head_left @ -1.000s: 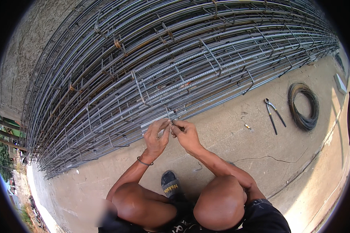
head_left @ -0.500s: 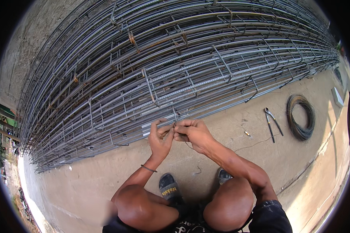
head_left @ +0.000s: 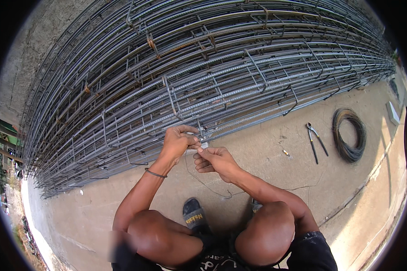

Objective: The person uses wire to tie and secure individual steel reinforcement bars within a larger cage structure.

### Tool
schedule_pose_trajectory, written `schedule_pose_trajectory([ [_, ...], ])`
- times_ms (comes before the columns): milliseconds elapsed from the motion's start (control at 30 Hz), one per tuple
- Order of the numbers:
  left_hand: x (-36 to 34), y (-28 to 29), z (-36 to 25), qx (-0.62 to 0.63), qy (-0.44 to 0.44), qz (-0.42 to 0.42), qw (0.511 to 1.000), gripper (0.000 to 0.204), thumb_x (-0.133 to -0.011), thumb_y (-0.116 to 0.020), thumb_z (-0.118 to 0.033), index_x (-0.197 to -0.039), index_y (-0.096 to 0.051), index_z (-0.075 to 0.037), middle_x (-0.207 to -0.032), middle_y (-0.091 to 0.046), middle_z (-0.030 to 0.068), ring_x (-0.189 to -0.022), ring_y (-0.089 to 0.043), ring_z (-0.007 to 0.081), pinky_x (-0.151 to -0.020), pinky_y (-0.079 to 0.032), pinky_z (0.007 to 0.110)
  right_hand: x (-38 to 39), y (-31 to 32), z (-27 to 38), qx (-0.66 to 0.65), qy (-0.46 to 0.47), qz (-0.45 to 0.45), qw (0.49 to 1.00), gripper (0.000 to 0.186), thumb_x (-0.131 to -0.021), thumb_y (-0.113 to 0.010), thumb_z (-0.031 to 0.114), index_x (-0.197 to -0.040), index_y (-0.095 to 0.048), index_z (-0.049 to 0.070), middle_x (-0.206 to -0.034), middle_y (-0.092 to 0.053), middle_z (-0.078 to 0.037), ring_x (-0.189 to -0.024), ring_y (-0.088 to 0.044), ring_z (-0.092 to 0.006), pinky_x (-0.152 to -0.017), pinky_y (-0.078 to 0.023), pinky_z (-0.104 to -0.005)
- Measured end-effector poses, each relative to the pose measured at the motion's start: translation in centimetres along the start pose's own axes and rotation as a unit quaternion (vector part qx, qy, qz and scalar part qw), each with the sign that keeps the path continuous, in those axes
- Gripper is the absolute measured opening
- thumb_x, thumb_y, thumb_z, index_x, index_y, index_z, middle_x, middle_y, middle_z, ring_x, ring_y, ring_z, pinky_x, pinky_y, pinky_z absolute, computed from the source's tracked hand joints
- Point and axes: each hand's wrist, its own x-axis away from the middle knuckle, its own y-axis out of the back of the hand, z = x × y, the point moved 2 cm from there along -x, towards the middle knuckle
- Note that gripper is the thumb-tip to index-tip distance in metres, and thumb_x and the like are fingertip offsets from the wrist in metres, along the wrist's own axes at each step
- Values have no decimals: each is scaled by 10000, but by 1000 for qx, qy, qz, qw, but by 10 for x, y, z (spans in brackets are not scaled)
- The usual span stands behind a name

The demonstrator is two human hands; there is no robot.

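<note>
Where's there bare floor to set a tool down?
Left of the left forearm, below the rebar cages, the concrete floor is largely bare; another patch lies below the pliers and wire coil. It's crowded at the left hand and right hand, beside the cages, with thin wire looping below.

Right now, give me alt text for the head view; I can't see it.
A person's left hand and right hand, fingertips close together, at the near edge of a long stack of steel bar cages; what they pinch is too small to tell. A thin wire curves below them; pliers and a wire coil lie on concrete to the right.
</note>
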Motion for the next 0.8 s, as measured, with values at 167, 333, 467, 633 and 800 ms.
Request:
schedule_pose_trajectory([
  [167,-3,1,-17,-98,-2,29,995,262,-793,-657,72,-1053,-621,77,-707,-668,118,-524,-614,128,-416,-457,225,-17,5,9,-161,27,29,986,346,-978,-576,338,-1008,-648,0,-848,-685,-86,-763,-680,-172,-718,-579,-290],
  [333,2,1,-17,-91,-16,31,995,175,-791,-667,48,-964,-648,29,-669,-668,77,-432,-504,68,-361,-344,222,-18,0,9,-140,41,-16,989,249,-956,-603,254,-881,-625,18,-741,-631,-61,-648,-614,-130,-559,-495,-240],
  [467,6,5,-11,-198,-88,0,976,113,-804,-671,23,-915,-659,37,-716,-699,93,-427,-503,69,-360,-351,230,-27,25,4,-230,8,-22,973,169,-928,-606,167,-865,-619,10,-699,-593,-48,-548,-520,-109,-449,-368,-236],
  [633,31,-22,10,-194,-19,-37,980,67,-830,-652,13,-887,-657,47,-693,-684,93,-426,-517,88,-363,-377,234,-38,32,32,-60,-22,-81,995,168,-896,-596,133,-808,-609,-9,-656,-530,-29,-492,-421,-103,-422,-303,-253],
  [800,18,-22,77,94,-81,9,992,62,-857,-596,28,-878,-654,36,-763,-685,125,-542,-614,152,-467,-489,293,-48,-20,57,646,211,-81,729,244,-736,-637,163,-698,-666,-76,-736,-636,-293,-766,-660,-429,-682,-521,-471],
])
